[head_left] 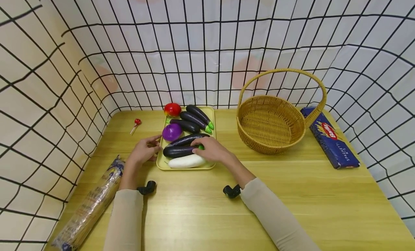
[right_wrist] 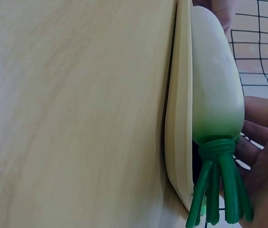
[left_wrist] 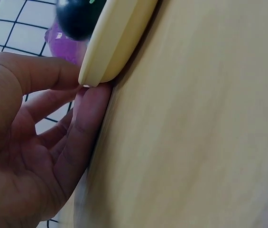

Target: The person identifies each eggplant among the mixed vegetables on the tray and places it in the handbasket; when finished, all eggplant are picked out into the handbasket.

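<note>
A yellow tray (head_left: 207,168) holds toy vegetables: several dark eggplants (head_left: 189,125), a purple onion-like ball (head_left: 172,132), a round red fruit (head_left: 172,109) and a white radish (head_left: 184,162). My left hand (head_left: 144,150) pinches the tray's left rim, thumb above and fingers below, as the left wrist view shows. Reaching over the tray's right side, my right hand (head_left: 210,149) grips the green end of a dark eggplant (head_left: 178,151) just behind the radish. In the right wrist view, the radish's green stalks (right_wrist: 221,183) stand in front of this hand and hide part of its fingers.
A wicker basket (head_left: 270,146) with a tall handle stands right of the tray, beside a blue spaghetti box (head_left: 334,142). Long bagged noodles (head_left: 94,204) lie at the left, with a red lollipop (head_left: 137,122) farther back. Black wire grid (head_left: 207,51) encloses the table.
</note>
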Demonstrator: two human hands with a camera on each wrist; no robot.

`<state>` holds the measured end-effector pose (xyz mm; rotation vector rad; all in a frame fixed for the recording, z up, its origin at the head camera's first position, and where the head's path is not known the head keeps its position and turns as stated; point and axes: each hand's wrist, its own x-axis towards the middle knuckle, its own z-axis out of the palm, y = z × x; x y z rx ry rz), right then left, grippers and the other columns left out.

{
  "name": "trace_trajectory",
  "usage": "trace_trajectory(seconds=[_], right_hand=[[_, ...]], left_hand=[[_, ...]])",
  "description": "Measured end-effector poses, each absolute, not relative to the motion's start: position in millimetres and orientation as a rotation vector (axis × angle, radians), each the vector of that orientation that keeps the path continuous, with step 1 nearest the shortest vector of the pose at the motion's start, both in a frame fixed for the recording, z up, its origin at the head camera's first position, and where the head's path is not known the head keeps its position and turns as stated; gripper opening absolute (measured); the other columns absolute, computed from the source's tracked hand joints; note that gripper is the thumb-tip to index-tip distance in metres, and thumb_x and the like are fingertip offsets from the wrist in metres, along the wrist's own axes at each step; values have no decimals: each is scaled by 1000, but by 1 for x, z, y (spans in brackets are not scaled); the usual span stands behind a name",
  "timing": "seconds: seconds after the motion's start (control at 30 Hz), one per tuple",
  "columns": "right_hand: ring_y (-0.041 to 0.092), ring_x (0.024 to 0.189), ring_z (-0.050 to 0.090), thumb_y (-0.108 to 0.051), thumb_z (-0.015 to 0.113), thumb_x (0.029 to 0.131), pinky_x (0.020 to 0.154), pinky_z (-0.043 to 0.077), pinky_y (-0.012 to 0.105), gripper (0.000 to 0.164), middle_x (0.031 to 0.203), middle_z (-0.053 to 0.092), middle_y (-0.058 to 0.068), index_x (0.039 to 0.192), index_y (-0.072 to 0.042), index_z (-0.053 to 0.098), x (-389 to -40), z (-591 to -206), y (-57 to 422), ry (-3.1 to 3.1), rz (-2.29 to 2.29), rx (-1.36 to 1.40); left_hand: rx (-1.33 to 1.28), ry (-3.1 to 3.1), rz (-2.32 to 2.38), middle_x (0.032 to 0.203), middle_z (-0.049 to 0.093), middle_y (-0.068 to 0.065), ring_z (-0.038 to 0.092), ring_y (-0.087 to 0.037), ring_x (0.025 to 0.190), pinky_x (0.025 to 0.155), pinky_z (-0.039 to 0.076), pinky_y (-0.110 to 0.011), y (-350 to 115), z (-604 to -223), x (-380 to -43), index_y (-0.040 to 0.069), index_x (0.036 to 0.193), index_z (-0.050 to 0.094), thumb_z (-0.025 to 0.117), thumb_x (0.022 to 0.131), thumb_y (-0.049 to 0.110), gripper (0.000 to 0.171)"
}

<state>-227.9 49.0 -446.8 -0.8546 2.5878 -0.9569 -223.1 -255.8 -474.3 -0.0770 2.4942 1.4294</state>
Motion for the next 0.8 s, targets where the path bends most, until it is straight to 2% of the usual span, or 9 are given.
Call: trace_trajectory(seconds=[0.1,0.33,0.43,0.53,0.8], right_hand=[[23,119,62,-24,63,104,105,52,42,33,132,69,7,133,-11,68,-227,-447,51,2587,-984,-847],[26,131,56,-25,62,104,112,47,45,36,144,62,8,137,-13,65,-223,-442,61,2578,-1067,-801],[27,134,55,-26,62,104,114,46,46,38,147,60,9,140,-15,63,-222,-439,70,2580,-1103,-781],[29,143,48,-26,61,105,120,40,49,41,150,57,9,144,-16,61,-220,-435,81,2593,-1126,-770],[35,140,50,-22,59,106,120,39,54,40,146,60,13,143,-9,61,-215,-422,118,2682,-1186,-805]], left_hand=[[-94,2496,1435,129,56,-19,59,-26,104,73,65,-32,-255,-473,-223,18,159,43,62,101,15,61],[-149,2496,1430,131,56,-19,60,-22,93,71,63,-29,-254,-466,-220,20,159,43,61,100,15,62],[-145,2496,1429,130,56,-18,60,-21,93,71,63,-29,-254,-466,-220,20,159,43,62,100,16,62],[-132,2497,1425,129,57,-18,60,-21,95,71,63,-28,-254,-467,-220,20,159,42,61,100,16,62],[-120,2487,1432,131,56,-19,60,-23,96,72,63,-29,-253,-468,-220,20,159,42,61,101,17,61]])
